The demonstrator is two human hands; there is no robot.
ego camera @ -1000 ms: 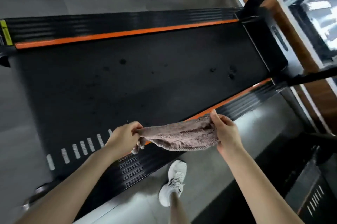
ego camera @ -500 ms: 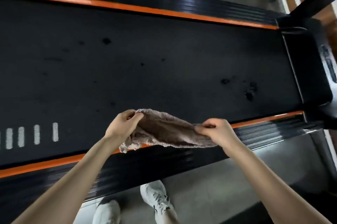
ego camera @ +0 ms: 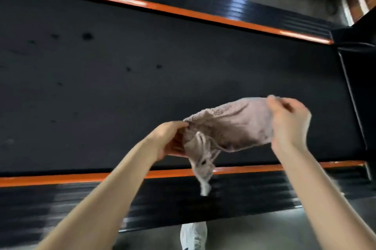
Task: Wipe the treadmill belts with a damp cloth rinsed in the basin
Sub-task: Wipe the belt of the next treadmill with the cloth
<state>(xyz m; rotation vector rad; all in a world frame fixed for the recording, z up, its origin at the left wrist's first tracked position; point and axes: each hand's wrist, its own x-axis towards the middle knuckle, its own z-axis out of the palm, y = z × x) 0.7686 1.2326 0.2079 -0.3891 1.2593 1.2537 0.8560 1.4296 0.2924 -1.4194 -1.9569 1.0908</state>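
A pinkish-brown cloth (ego camera: 230, 127) hangs stretched in the air between both hands, above the near part of the black treadmill belt (ego camera: 142, 87). My left hand (ego camera: 171, 139) grips its left end, where a loose corner dangles down. My right hand (ego camera: 289, 121) pinches the right end, held a little higher. The belt shows several dark spots, mostly toward the left and middle. No basin is in view.
Orange-edged ribbed side rails run along the far side (ego camera: 183, 11) and the near side (ego camera: 81, 176) of the belt. The black motor cover (ego camera: 358, 66) closes the belt at the right. A white shoe (ego camera: 193, 235) stands on the grey floor below the near rail.
The view has closed in on the belt. Both hands have carried the cloth up and to the right, out over the belt, with the right hand now higher.
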